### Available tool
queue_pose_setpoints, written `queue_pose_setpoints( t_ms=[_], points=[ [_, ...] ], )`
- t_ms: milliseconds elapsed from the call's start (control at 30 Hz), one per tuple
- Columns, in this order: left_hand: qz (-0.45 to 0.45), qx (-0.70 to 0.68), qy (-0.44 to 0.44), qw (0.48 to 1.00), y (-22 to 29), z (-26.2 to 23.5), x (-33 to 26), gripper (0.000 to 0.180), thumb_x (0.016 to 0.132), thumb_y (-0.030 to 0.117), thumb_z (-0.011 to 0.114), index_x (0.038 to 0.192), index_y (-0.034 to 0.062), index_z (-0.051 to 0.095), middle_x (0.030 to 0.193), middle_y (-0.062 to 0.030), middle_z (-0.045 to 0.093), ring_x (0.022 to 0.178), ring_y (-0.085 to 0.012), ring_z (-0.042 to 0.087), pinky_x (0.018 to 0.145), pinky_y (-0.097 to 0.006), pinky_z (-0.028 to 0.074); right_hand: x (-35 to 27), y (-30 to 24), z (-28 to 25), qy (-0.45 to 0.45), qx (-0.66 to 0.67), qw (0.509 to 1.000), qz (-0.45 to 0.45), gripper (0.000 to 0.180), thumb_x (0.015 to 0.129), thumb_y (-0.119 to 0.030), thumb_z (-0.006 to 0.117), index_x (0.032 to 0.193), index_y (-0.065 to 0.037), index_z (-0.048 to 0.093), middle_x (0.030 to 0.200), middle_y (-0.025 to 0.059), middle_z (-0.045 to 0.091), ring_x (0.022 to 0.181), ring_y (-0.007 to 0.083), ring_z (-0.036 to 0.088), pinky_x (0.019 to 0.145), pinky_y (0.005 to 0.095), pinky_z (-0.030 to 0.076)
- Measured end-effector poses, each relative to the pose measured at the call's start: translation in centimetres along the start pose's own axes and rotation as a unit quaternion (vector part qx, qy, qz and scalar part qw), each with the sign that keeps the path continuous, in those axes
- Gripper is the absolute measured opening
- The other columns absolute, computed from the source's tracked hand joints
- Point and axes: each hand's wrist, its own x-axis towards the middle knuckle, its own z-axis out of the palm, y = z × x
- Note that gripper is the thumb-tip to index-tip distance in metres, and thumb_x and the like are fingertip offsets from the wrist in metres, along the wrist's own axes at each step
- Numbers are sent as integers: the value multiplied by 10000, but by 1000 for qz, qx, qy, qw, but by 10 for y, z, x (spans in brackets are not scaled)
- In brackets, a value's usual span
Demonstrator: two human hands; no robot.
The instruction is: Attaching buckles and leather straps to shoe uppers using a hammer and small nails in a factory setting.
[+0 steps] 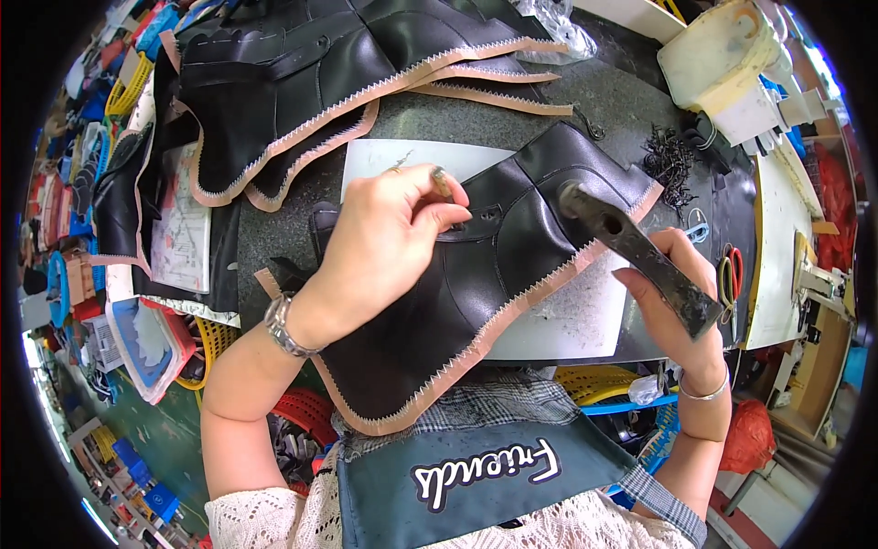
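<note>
A black leather boot upper (407,334) with a zigzag-stitched tan edge lies slanted across the worktop in front of me, its lower edge reaching my lap. Over its strap, my left hand (384,224) is closed in a pinch, thumb against forefinger. What sits between those fingertips, if anything, is too small to make out. Beside the pinch a small dark hole or fitting shows on the strap. My right hand (679,284) grips a dark metal hammer (631,242), whose head is above the right part of the upper. The hammer's handle is mostly hidden by my hand.
Under the upper is a white board (562,325). More black uppers (274,69) are stacked at the far left. To the right are a tangle of black strips (672,165), red-handled scissors (733,274) and a stained white tub (718,50). A yellow basket (594,384) stands below the table edge.
</note>
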Motion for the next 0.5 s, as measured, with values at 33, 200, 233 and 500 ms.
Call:
queue_pose_setpoints(
  t_ms=[33, 200, 233, 500],
  points=[
    [78, 38, 29, 996, -5, 2, -2, 61, 836, -34, 701, 893, -27, 678, 765, -53, 672, 735, -123, 666, 654, -248, 530, 4, -8, 2, -16, 37, 999, -6, 268, 790, -82, 792, 931, -1, 579, 699, 92, 540, 577, 252, 519, 560, 343, 441],
    [173, 119, 67, 975, 0, 9, -9, 119, 802, 6, 733, 910, -8, 685, 777, -135, 665, 655, -244, 650, 601, -313, 506, 23, -50, -18, -71, -54, 990, -105, 283, 878, -143, 725, 1086, 12, 610, 773, 112, 593, 612, 268, 557, 602, 363, 474],
    [176, 136, 69, 973, -1, 11, -10, 117, 801, 6, 733, 909, -4, 688, 781, -135, 666, 664, -262, 652, 602, -321, 510, 23, -57, -27, -73, -83, 988, -107, 359, 899, -188, 709, 1167, 19, 590, 775, 111, 596, 610, 264, 553, 599, 361, 469],
    [211, 175, 60, 960, -3, 12, -15, 62, 858, 31, 663, 876, -8, 618, 792, -146, 652, 704, -304, 665, 595, -369, 529, 35, -77, -35, -138, -226, 950, -164, 214, 854, -105, 666, 1004, 9, 565, 714, 113, 595, 622, 286, 658, 517, 373, 516]
  ],
)
